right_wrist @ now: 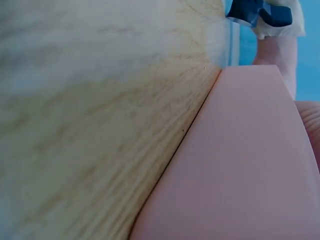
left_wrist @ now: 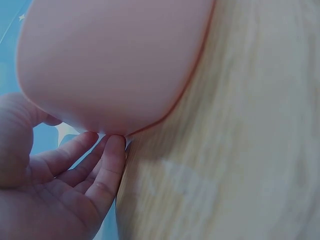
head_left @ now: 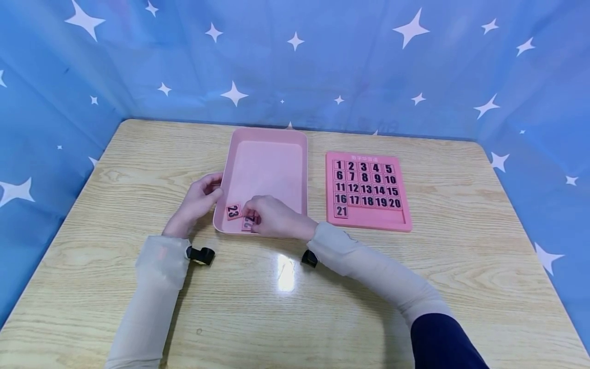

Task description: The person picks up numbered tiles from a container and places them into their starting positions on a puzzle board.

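Observation:
A pink tray (head_left: pixel 269 138) lies on the wooden table (head_left: pixel 138 154), holding a tile numbered 23 (head_left: pixel 233 211) near its front left corner. My right hand (head_left: pixel 272 215) reaches into the tray's front edge and pinches a second number tile (head_left: pixel 248 223), partly hidden by the fingers. My left hand (head_left: pixel 199 200) holds the tray's left rim; in the left wrist view its fingers (left_wrist: pixel 95 170) touch the tray's outer wall (left_wrist: pixel 115 60). To the right lies a pink number board (head_left: pixel 367 220) filled with tiles 1 to 21. The right wrist view shows only the tray wall (right_wrist: pixel 240 170) and tabletop.
A blue star-patterned cloth (head_left: pixel 295 56) walls in the table on three sides. The board's bottom row (head_left: pixel 378 211) is bare to the right of tile 21. A light glare (head_left: pixel 286 271) sits on the table near the front.

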`<state>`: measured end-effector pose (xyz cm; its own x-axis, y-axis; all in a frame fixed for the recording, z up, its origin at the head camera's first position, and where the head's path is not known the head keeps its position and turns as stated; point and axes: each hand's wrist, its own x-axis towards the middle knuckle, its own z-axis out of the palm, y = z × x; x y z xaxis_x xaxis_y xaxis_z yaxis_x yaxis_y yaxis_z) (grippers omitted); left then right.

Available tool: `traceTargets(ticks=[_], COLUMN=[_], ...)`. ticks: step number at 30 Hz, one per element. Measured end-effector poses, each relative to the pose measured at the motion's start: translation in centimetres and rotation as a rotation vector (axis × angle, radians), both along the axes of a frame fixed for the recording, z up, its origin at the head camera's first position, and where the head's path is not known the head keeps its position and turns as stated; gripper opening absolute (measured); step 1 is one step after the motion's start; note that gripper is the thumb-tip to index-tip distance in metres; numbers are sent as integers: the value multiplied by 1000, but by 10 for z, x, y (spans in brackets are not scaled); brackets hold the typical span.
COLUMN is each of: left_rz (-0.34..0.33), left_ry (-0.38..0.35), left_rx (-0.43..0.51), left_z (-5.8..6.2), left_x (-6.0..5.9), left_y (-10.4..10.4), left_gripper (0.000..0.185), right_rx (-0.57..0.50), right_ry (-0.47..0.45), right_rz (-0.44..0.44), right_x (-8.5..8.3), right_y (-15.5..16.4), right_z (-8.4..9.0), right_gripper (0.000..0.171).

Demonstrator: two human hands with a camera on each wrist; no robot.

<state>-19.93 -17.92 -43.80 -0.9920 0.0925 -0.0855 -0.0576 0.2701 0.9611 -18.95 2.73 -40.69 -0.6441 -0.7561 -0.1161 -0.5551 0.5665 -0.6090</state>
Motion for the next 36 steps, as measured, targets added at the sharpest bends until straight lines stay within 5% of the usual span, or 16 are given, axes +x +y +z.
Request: traceTargets(ticks=[10,18,26,36], left_rz=[-12,-14,-7,-8], left_ry=[-3,-13,-19,-28], left_rx=[1,-8,-14,-22], left_z=[1,4,2,2], left_x=[-1,0,-2,1], left_y=[1,3,2,1], left_gripper=[44,46,45,46], right_rx=[114,104,-3,-118], right_ry=[84,158,169,83], right_rz=[66,69,-24,-260], right_x=[-5,-7,-10,-8], right_y=[-1,6,36,104], right_z=[5,6,29,46], right_gripper=[32,28,39,45])
